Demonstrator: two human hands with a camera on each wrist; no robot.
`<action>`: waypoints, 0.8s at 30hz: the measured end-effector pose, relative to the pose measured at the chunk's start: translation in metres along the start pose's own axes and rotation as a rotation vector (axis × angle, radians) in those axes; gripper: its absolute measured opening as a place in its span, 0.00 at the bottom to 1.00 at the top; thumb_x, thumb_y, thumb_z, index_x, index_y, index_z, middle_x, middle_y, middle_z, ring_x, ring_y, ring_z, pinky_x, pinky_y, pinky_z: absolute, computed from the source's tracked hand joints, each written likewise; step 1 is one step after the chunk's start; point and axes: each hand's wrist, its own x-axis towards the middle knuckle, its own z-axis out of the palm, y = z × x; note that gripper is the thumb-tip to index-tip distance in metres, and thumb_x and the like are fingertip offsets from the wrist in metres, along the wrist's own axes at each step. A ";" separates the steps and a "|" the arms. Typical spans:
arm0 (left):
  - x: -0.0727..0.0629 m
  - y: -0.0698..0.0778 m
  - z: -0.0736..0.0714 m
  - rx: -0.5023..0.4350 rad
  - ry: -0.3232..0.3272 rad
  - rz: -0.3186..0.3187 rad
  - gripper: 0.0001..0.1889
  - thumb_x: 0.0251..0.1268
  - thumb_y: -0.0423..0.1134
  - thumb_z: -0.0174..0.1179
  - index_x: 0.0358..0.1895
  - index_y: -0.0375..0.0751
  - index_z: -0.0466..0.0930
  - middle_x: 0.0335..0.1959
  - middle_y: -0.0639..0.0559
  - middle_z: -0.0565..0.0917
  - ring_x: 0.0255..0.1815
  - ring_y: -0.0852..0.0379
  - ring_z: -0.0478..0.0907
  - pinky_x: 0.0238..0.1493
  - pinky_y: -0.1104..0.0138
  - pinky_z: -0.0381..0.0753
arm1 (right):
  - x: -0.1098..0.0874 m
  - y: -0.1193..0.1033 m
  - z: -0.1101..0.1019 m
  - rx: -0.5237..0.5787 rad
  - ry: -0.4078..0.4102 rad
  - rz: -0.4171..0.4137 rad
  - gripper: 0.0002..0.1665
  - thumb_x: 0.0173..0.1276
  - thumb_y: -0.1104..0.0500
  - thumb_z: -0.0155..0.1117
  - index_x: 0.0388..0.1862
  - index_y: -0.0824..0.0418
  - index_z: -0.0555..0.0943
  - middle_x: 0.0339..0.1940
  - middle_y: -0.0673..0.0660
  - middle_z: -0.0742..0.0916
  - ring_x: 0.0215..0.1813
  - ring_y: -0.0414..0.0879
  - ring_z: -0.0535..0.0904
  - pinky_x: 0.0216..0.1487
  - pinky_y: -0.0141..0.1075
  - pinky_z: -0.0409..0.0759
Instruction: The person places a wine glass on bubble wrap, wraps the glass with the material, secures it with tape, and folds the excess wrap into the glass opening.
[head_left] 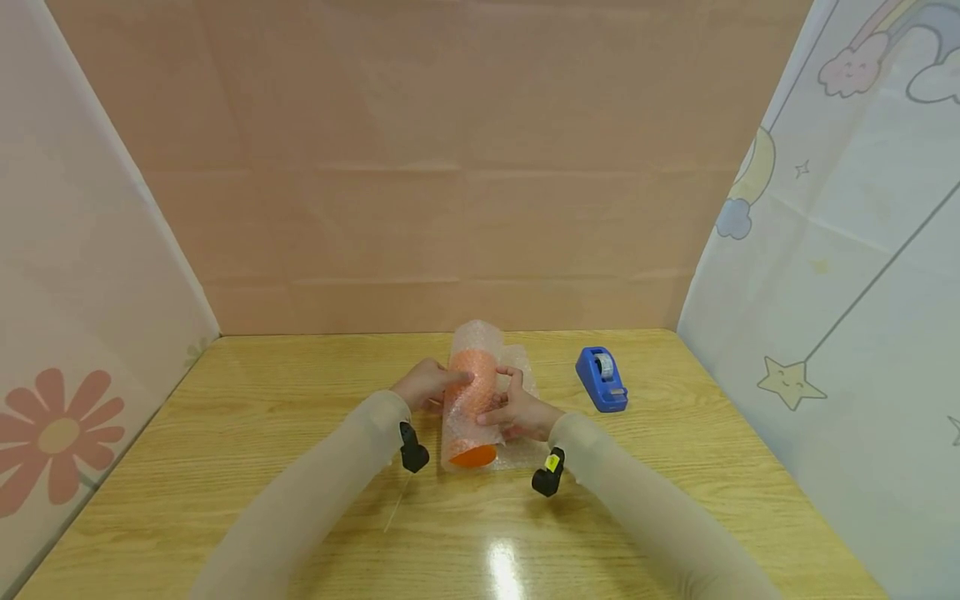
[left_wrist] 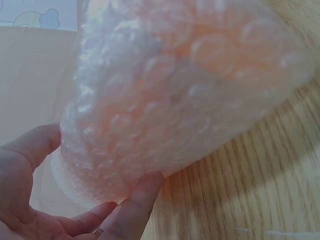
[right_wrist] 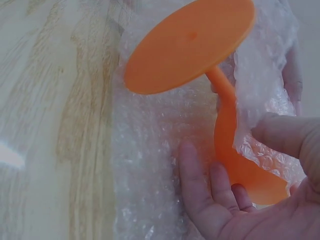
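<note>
An orange goblet (right_wrist: 190,47), with a flat round foot, a thin stem and a bowl, lies on its side in a roll of bubble wrap (head_left: 477,375). Its foot faces the near side of the table. My left hand (head_left: 426,383) grips the roll from the left, thumb on top; in the left wrist view its fingers (left_wrist: 142,200) reach round the wrap's underside. From the right, my right hand (head_left: 527,414) holds the goblet's bowl and the wrap's edge, thumb over the wrap and fingers beneath the bowl. A loose flap of wrap (head_left: 525,456) lies flat under that hand.
A blue tape dispenser (head_left: 600,383) with a roll of clear tape stands to the right on the wooden table (head_left: 262,417). A plain pinkish backdrop (head_left: 450,208) rises behind, with printed sheets at both sides. Each wrist carries a small black camera (head_left: 413,450).
</note>
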 end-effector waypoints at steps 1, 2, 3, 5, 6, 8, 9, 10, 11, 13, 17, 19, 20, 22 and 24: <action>0.000 0.000 0.000 0.001 0.001 -0.001 0.25 0.60 0.54 0.64 0.46 0.34 0.78 0.43 0.45 0.80 0.40 0.48 0.80 0.39 0.60 0.84 | 0.000 0.000 0.000 -0.001 0.000 -0.001 0.55 0.64 0.68 0.66 0.70 0.49 0.36 0.63 0.72 0.66 0.52 0.57 0.77 0.44 0.49 0.81; 0.000 0.000 0.000 0.001 0.000 -0.002 0.25 0.61 0.54 0.63 0.46 0.33 0.77 0.43 0.45 0.79 0.41 0.48 0.80 0.39 0.60 0.84 | 0.000 0.001 0.000 0.001 0.001 -0.004 0.54 0.64 0.68 0.66 0.70 0.49 0.36 0.63 0.72 0.67 0.51 0.57 0.77 0.44 0.48 0.81; -0.001 0.001 0.000 0.002 0.000 -0.003 0.25 0.61 0.54 0.63 0.47 0.33 0.77 0.44 0.45 0.79 0.41 0.48 0.80 0.39 0.60 0.84 | 0.000 0.001 0.000 0.002 0.001 -0.006 0.54 0.64 0.68 0.65 0.70 0.49 0.36 0.62 0.72 0.67 0.51 0.57 0.77 0.44 0.48 0.81; 0.000 0.001 0.001 0.003 -0.002 -0.004 0.25 0.61 0.54 0.63 0.46 0.33 0.77 0.43 0.44 0.80 0.41 0.48 0.80 0.39 0.60 0.84 | -0.001 0.001 0.000 0.006 0.004 -0.009 0.54 0.64 0.69 0.65 0.70 0.49 0.36 0.62 0.71 0.67 0.50 0.57 0.77 0.43 0.47 0.81; 0.000 0.001 0.001 0.000 -0.003 -0.005 0.24 0.61 0.54 0.63 0.46 0.33 0.78 0.43 0.45 0.80 0.40 0.48 0.80 0.39 0.60 0.84 | -0.001 0.001 0.000 0.007 0.008 -0.011 0.54 0.64 0.69 0.65 0.70 0.49 0.36 0.61 0.71 0.67 0.50 0.56 0.77 0.42 0.46 0.81; 0.000 0.000 0.001 -0.004 -0.004 -0.005 0.24 0.61 0.54 0.63 0.44 0.34 0.78 0.42 0.45 0.80 0.40 0.48 0.80 0.38 0.61 0.84 | -0.002 0.000 0.001 0.004 0.011 -0.014 0.53 0.64 0.69 0.64 0.70 0.49 0.36 0.61 0.71 0.67 0.49 0.56 0.77 0.40 0.45 0.81; 0.000 0.000 0.001 -0.006 -0.003 -0.005 0.23 0.61 0.54 0.63 0.44 0.34 0.78 0.42 0.45 0.80 0.39 0.49 0.80 0.38 0.61 0.84 | -0.002 0.000 0.002 0.000 0.016 -0.012 0.53 0.65 0.69 0.64 0.70 0.49 0.37 0.61 0.71 0.67 0.49 0.56 0.76 0.40 0.44 0.81; 0.001 0.000 0.001 -0.006 -0.002 -0.004 0.23 0.61 0.54 0.63 0.43 0.34 0.78 0.41 0.46 0.80 0.39 0.49 0.80 0.38 0.61 0.84 | -0.002 0.000 0.002 -0.004 0.021 -0.011 0.53 0.65 0.69 0.64 0.70 0.49 0.37 0.61 0.71 0.67 0.49 0.55 0.76 0.40 0.44 0.81; 0.001 0.000 0.001 -0.008 0.000 -0.004 0.23 0.61 0.54 0.64 0.42 0.35 0.78 0.41 0.46 0.80 0.39 0.49 0.80 0.38 0.61 0.84 | -0.002 0.000 0.002 -0.007 0.025 -0.010 0.53 0.65 0.69 0.64 0.70 0.49 0.37 0.62 0.71 0.67 0.49 0.55 0.76 0.39 0.44 0.80; 0.001 0.000 0.002 -0.008 0.003 -0.004 0.23 0.60 0.54 0.64 0.42 0.35 0.78 0.41 0.46 0.79 0.38 0.49 0.80 0.37 0.61 0.84 | -0.002 0.001 0.002 -0.016 0.037 -0.009 0.52 0.65 0.68 0.64 0.70 0.49 0.37 0.63 0.71 0.66 0.49 0.55 0.75 0.38 0.43 0.80; 0.000 0.000 0.002 -0.005 0.005 0.000 0.23 0.60 0.54 0.64 0.41 0.35 0.78 0.41 0.46 0.79 0.39 0.49 0.79 0.38 0.61 0.84 | -0.003 0.001 0.002 -0.025 0.048 -0.010 0.51 0.66 0.67 0.64 0.71 0.49 0.38 0.64 0.71 0.65 0.46 0.53 0.75 0.33 0.39 0.78; 0.000 0.001 0.002 0.000 0.004 0.005 0.22 0.61 0.54 0.64 0.40 0.36 0.78 0.39 0.47 0.78 0.38 0.49 0.79 0.38 0.61 0.84 | -0.003 0.001 0.002 -0.027 0.043 -0.011 0.51 0.66 0.67 0.64 0.70 0.49 0.38 0.64 0.71 0.66 0.44 0.51 0.74 0.31 0.38 0.76; 0.000 0.002 0.003 0.002 0.003 0.009 0.21 0.61 0.54 0.64 0.38 0.36 0.77 0.37 0.48 0.78 0.38 0.50 0.79 0.38 0.61 0.84 | -0.003 0.002 0.002 -0.025 0.038 -0.012 0.51 0.66 0.67 0.63 0.70 0.48 0.38 0.64 0.70 0.67 0.43 0.51 0.74 0.30 0.37 0.75; -0.001 0.002 0.003 0.003 0.000 0.014 0.20 0.61 0.54 0.63 0.35 0.37 0.77 0.34 0.49 0.77 0.36 0.50 0.78 0.38 0.61 0.84 | -0.004 0.002 0.001 -0.019 0.025 -0.013 0.51 0.67 0.67 0.63 0.70 0.48 0.37 0.62 0.68 0.70 0.41 0.50 0.74 0.30 0.36 0.74; -0.001 0.003 0.004 0.005 -0.002 0.018 0.19 0.61 0.53 0.63 0.32 0.38 0.76 0.33 0.50 0.76 0.35 0.51 0.79 0.39 0.60 0.84 | -0.004 0.004 0.000 -0.010 0.015 -0.012 0.50 0.67 0.67 0.62 0.70 0.48 0.37 0.59 0.66 0.72 0.40 0.49 0.75 0.31 0.37 0.75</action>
